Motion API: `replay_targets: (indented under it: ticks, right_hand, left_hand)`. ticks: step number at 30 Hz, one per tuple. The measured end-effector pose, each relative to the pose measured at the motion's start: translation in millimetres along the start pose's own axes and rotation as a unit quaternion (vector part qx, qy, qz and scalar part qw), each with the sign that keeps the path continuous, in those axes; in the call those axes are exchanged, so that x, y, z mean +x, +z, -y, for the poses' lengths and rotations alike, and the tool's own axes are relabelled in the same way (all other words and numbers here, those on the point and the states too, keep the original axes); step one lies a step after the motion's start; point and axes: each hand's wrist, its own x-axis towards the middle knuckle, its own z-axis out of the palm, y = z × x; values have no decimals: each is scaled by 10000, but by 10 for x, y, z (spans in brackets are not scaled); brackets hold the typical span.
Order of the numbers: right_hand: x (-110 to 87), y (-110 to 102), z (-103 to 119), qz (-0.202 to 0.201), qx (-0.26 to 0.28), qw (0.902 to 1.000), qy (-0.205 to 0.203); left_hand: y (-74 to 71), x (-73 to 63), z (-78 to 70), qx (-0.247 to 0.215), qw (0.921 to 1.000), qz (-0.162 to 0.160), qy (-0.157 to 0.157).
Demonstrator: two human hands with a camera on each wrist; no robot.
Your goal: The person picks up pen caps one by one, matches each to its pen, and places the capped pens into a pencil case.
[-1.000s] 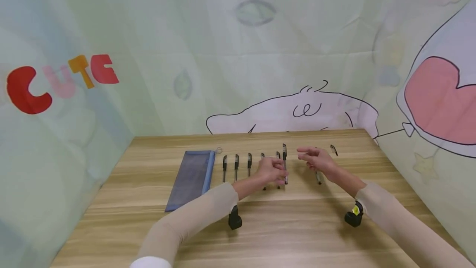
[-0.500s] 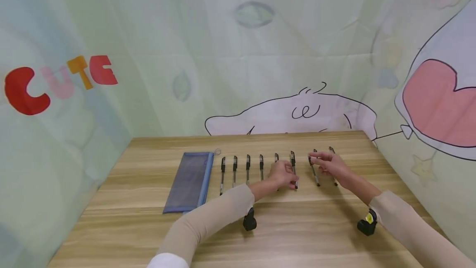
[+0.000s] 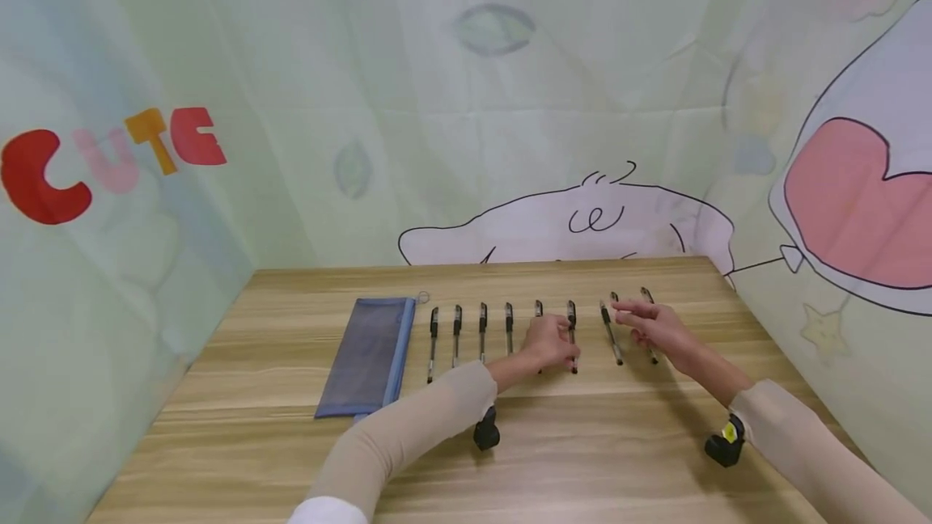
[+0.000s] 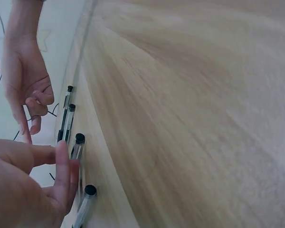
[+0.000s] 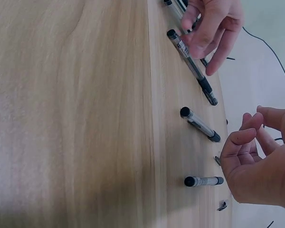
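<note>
Black-capped gel pens lie side by side across the wooden table. My left hand (image 3: 548,342) is beside the lower part of one pen (image 3: 571,316), fingertips right at its barrel; in the right wrist view its fingers look loose next to that pen (image 5: 192,66). To the right lies a tilted pen (image 3: 611,335), its upper end close to the fingertips of my right hand (image 3: 658,328). That hand hovers with loosely bent fingers and nothing between them. It partly covers the rightmost pen (image 3: 647,295). A small black piece (image 5: 217,160) lies beyond the pens in the right wrist view.
A blue mesh zip pouch (image 3: 367,358) lies flat at the left of the pens. Several more pens, such as the leftmost pen (image 3: 433,338), stand in a row beside it. A printed curtain (image 3: 466,144) hangs behind the table (image 3: 568,459).
The left hand has moved right, and the pen by it has shifted right and slightly nearer. The right hand has shifted right, its fingertips drawing back from the tilted pen.
</note>
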Motion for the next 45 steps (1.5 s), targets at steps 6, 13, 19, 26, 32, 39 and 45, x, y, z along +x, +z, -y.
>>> replay_targets:
  ticks: [6,13,19,26,32,39,45]
  right_hand:
    - [-39,-102,-73,-47,73,10000,-29]
    - [-85,-213,-121,-137,203,9996,142]
    - [-149,-282,-186,-121,171,9996,194]
    - [-199,-335,-274,-159,238,9995,109]
    - [-211,-352,-303,-253,227,9993,181]
    - [-202,-328,-301,-330,196,9988,299]
    - [-186,-315,-287,-355,167,9987,313]
  left_hand:
    - [54,36,-99,-81,9982,66,589]
    - [259,121,-239,6,9980,268,564]
    - [459,216,-261,239,9986,195,418]
    - [603,292,-265,964,9942,-214,431]
    - [621,360,-316,1507,9865,-429,479]
    - [557,415,-350,1890,9819,-61,149]
    - [493,426,-316,1768,9838,113,278]
